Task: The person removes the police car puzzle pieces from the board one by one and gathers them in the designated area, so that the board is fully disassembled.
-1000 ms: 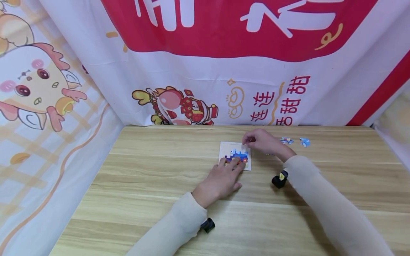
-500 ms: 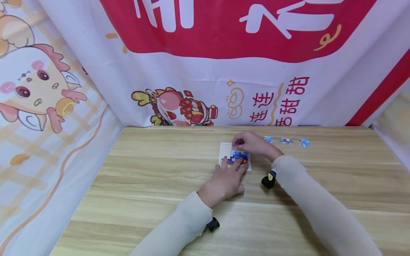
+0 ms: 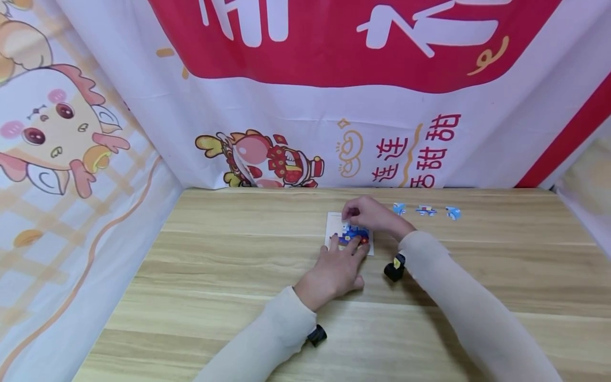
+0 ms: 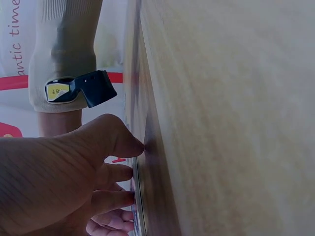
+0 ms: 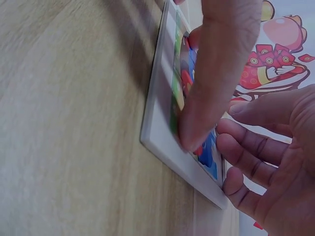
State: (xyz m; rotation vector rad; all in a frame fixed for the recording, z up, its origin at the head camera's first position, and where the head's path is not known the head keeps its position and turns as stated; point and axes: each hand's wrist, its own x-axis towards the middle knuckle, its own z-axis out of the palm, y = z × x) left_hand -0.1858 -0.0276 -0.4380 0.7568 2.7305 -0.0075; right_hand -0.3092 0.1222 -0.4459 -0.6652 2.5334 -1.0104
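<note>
Closest to you, your pale sleeves (image 3: 260, 339) reach in over a wood-grain table (image 3: 191, 297), a black wrist camera (image 3: 317, 335) at the left cuff and another at the right. Your left hand (image 3: 334, 270) lies spread, gripping nothing, its fingers extended and their tips resting on the lower part of a white-framed puzzle board (image 3: 335, 222) flat near the table's far side. A blue vehicle picture (image 3: 354, 232) shows between your hands. Your right hand (image 3: 372, 214) bends over the board's far edge, thumb and fingers curled closely together; you cannot tell from these views whether they pinch a piece. Farther right, three loose puzzle pieces (image 3: 426, 210) sit in a row, apart from the board. Behind everything hangs a white curtain (image 3: 286, 106) with a red panel, red lettering and a cartoon figure.
</note>
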